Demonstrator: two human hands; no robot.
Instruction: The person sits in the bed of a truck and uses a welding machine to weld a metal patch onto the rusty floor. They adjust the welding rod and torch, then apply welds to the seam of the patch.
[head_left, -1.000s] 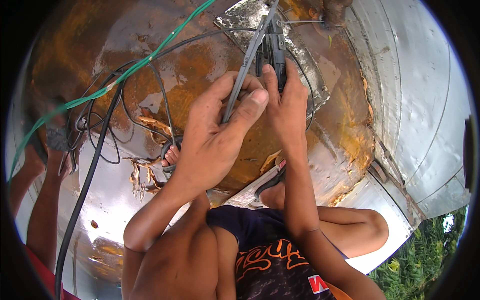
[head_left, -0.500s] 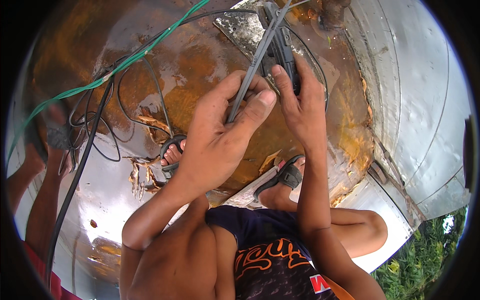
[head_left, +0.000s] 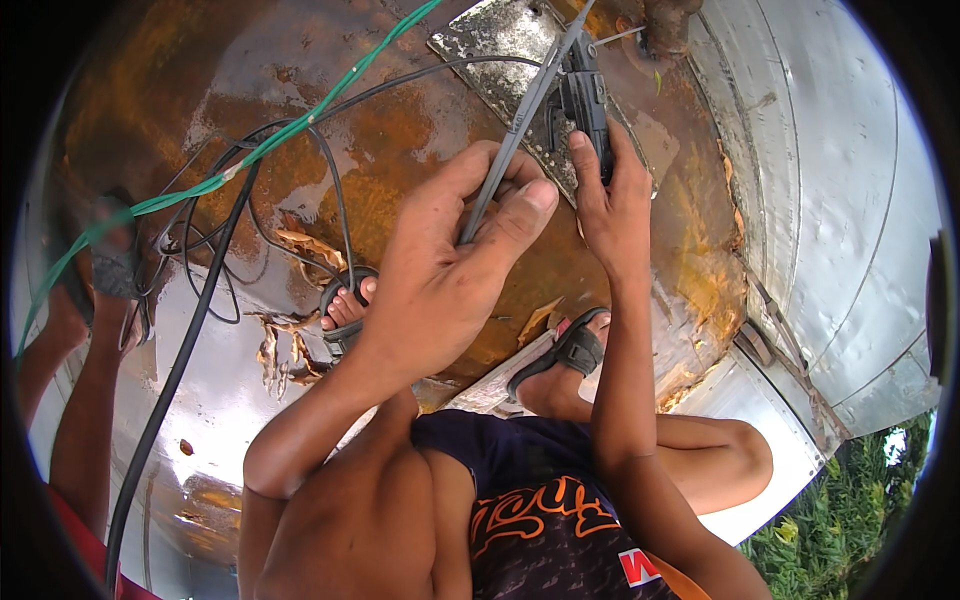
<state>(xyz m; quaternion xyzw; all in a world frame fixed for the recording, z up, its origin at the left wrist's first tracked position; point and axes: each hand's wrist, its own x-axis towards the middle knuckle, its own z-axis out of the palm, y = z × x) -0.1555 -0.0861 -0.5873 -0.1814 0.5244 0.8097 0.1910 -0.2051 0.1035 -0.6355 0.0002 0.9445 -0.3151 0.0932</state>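
Note:
My left hand (head_left: 440, 255) is closed around a few thin grey welding rods (head_left: 520, 125), which slant up and to the right past the far edge of the view. Just right of it, my right hand (head_left: 613, 215) grips the near end of a black welding electrode holder (head_left: 587, 100). From the holder's far end a thin rod (head_left: 620, 37) sticks out to the right. Beneath the holder lies a worn whitish-grey metal plate (head_left: 485, 40). The held rods cross in front of part of the holder's far end.
Green twisted wires (head_left: 330, 105) and a black cable (head_left: 195, 330) run across the left side, with loops near my left foot. Rusty wet metal (head_left: 400, 110) surrounds the plate. A curved silver wall (head_left: 840, 190) rises at right. Another person's legs (head_left: 85, 400) are at far left.
My right hand has drawn the electrode holder slightly nearer and to the right, uncovering more of the plate. The cable and green wires have shifted. My left hand has barely moved.

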